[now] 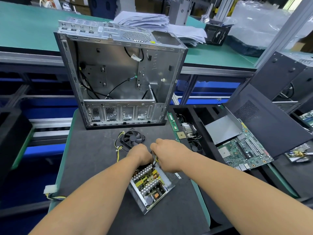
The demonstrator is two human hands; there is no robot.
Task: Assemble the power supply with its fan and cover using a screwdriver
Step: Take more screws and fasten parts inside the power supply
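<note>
Head view: left of the hands, at the mat's [88, 150] edge, a white connector [50, 189] with yellow and black wires hangs over the corner. Just beyond the grip lies the fan [133, 138], flat on the mat, its wire looping to the left. Further back stands the open case [118, 78], upright, with loose black cables inside it.

The left hand [141, 154] comes in from the lower left, fingers curled down over the far end of the supply [149, 184]; what they pinch, if anything, is hidden. The right hand [166, 154] comes in from the lower right, curled round a screwdriver [155, 160], of which only a dark bit with yellow shows between the two hands, pointing down into the supply's far end. The supply sits directly below the grip, cover off, its board, heatsinks and coils showing inside the metal shell.

Right of the hands, a black foam tray [210, 150] holds RAM sticks [173, 122], a heatsink [188, 129] and a second small fan [196, 147]. Beyond it a motherboard [243, 150] lies beside a grey metal panel [221, 128].
</note>
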